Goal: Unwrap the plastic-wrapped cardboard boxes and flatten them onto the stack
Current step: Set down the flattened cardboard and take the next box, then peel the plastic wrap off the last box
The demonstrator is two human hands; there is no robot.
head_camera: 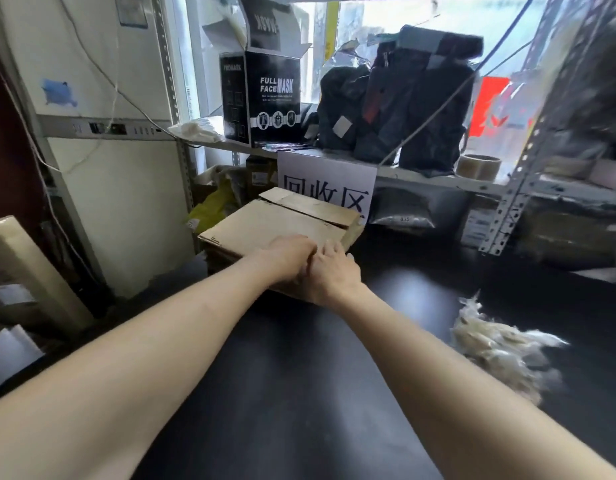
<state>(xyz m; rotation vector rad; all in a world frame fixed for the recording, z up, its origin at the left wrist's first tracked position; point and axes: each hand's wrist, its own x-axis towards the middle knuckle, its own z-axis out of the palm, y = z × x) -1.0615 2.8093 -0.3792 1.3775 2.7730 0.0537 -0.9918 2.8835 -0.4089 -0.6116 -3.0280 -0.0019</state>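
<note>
A stack of flattened brown cardboard boxes point(275, 220) lies at the far side of the black table, under a white sign with large characters. Both arms reach out to its near edge. My left hand point(287, 252) lies palm down on the top sheet, its fingers bent over the near right corner. My right hand point(330, 271) sits right beside it, touching it, fingers laid on the same corner of the cardboard. A crumpled bundle of clear plastic wrap point(500, 348) lies on the table to the right.
The black table point(299, 393) fills the foreground. A metal shelf point(420, 174) behind the stack carries a black mask box point(265, 98), dark bags point(403, 98) and a tape roll point(478, 166). Long wrapped boxes point(25, 271) lean at the left by a white wall.
</note>
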